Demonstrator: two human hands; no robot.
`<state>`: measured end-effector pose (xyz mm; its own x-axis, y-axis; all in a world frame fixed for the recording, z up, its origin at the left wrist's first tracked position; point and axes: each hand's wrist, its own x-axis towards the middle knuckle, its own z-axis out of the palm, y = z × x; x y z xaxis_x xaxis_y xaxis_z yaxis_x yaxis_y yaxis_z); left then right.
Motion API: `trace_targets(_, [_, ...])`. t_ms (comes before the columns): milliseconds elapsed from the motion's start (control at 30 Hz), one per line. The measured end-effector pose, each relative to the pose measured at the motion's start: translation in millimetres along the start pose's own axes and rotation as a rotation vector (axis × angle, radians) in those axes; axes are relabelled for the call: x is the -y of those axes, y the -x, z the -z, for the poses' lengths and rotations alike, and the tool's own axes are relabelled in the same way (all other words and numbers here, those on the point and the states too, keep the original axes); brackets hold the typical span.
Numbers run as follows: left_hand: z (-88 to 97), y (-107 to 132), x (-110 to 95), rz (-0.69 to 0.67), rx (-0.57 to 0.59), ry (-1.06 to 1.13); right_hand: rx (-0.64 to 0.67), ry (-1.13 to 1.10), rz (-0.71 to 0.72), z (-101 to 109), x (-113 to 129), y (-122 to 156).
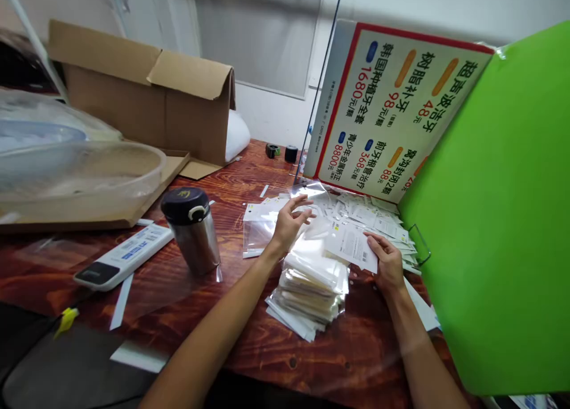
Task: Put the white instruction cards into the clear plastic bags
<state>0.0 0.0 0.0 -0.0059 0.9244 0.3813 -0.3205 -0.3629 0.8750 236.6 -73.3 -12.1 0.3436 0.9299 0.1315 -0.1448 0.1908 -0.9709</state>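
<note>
A pale wall (260, 35) fills the top of the frame above a reddish-brown wood-grain table (249, 349); a printed price board (396, 109) stands at upper right, beside a bright green panel (503, 231).

At upper left is a cardboard box (187, 121) with white padding (237, 136) bulging at its right end; whether it sits inside or behind cannot be told. In front of the box, at the left edge, a translucent plastic tub (162, 159) rests on flattened cardboard (155, 196); a bluish curved shape shows through it, too unclear to name. Right of the tub, a steel flask (196, 240) stands upright with its dark lid on, near a white device (124, 257).

In the lower centre lies a pile of clear bags (312, 296) with pale, cream-coloured contents. Loose white cards (378, 219) spread behind it, toward the price board.

The left forearm rises from the bottom edge; the left hand (291, 222) is above the back of the pile, fingers bent and apart. Glare hides whether they pinch any film. The right hand (386, 260), reaching in from lower right, grips a printed white card (351, 246) by its right edge, above the pile's upper right.
</note>
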Motion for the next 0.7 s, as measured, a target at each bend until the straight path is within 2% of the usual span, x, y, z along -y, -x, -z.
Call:
trace_targets(133, [-12.2, -8, -2, -0.062, 0.009, 0.031, -0.019, 0.005, -0.014, 0, 7, -7])
trace_targets(267, [-8.1, -7, 9, -0.054, -0.052, 0.107, 0.035, 0.027, 0.019, -7, 9, -16])
trace_targets(400, [-2.4, -4, 14, -0.034, -0.064, 0.133, 0.002, -0.018, 0.009, -8, 4, -16])
trace_targets(533, [-4.2, 0, 13, -0.047, 0.017, 0.070, 0.008, -0.022, -0.023, -3, 0, -9])
trace_targets(700, [-6.3, 4, 15, 0.006, 0.102, 0.029, 0.048, 0.037, -0.102, -4, 0, -2])
